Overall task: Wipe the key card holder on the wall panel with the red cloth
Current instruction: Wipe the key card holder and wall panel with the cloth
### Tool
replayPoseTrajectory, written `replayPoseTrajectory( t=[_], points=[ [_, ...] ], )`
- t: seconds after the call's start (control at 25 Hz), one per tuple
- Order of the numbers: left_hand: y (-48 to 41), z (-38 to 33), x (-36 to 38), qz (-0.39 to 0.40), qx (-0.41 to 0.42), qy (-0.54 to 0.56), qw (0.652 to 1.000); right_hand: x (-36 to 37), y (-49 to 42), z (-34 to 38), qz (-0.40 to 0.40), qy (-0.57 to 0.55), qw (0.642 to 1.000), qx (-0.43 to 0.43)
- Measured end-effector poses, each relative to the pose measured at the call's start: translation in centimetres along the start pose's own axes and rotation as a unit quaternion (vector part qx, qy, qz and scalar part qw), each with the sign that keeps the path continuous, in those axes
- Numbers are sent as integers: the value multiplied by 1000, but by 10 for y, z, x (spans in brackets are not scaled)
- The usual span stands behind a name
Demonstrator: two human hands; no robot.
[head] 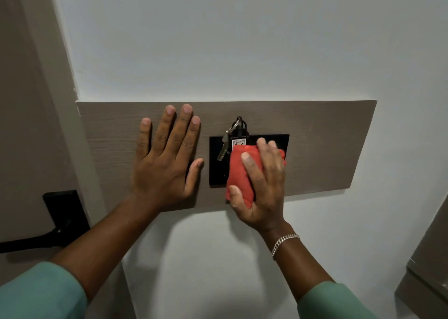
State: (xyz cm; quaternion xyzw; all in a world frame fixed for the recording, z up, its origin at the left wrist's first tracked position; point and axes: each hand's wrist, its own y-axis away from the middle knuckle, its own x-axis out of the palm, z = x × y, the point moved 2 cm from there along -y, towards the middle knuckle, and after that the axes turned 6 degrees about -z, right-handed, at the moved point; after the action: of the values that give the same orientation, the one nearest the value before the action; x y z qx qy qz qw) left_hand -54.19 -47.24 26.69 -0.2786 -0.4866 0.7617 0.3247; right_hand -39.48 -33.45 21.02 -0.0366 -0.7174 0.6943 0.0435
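A black key card holder (216,171) is set in a wood-grain wall panel (322,146). A key tag with a metal key (224,146) on a ring sticks out of its top slot. My right hand (260,185) grips a folded red cloth (240,171) and presses it against the holder's middle and lower right, hiding much of the black plate. My left hand (167,156) lies flat on the panel to the left of the holder, fingers spread, thumb tip close to the holder's left edge.
A door with a black lever handle (48,236) stands at the left beside the panel. White wall (242,40) surrounds the panel. A brown cabinet edge (426,270) shows at the lower right.
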Motion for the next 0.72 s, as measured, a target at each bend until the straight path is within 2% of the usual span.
replayPoseTrajectory(
  t=[0.12,0.16,0.28,0.36,0.44,0.52,0.56,0.64,0.72],
  points=[
    [0,-1,-1,24,-6,-3,1000,2,-10,1,-46,-25,990,131],
    [0,-1,-2,32,-6,-2,999,6,-13,8,-38,-25,991,124],
    [-4,0,-8,47,-9,29,998,6,-3,17,53,12,998,-13],
    [-2,-8,-21,34,-85,102,991,-11,5,7,100,27,994,-37],
    [11,-33,-40,-16,-195,191,962,-27,7,-3,129,31,991,-22],
    [26,-74,-58,-31,-288,303,908,-39,5,-8,153,26,988,-4],
    [29,-93,-64,-14,-347,377,859,-43,5,-9,163,11,987,3],
    [24,-128,-71,53,-476,501,721,-58,8,-13,179,-34,983,23],
    [16,-157,-68,137,-549,557,608,-79,15,-23,196,-70,977,46]
  ],
)
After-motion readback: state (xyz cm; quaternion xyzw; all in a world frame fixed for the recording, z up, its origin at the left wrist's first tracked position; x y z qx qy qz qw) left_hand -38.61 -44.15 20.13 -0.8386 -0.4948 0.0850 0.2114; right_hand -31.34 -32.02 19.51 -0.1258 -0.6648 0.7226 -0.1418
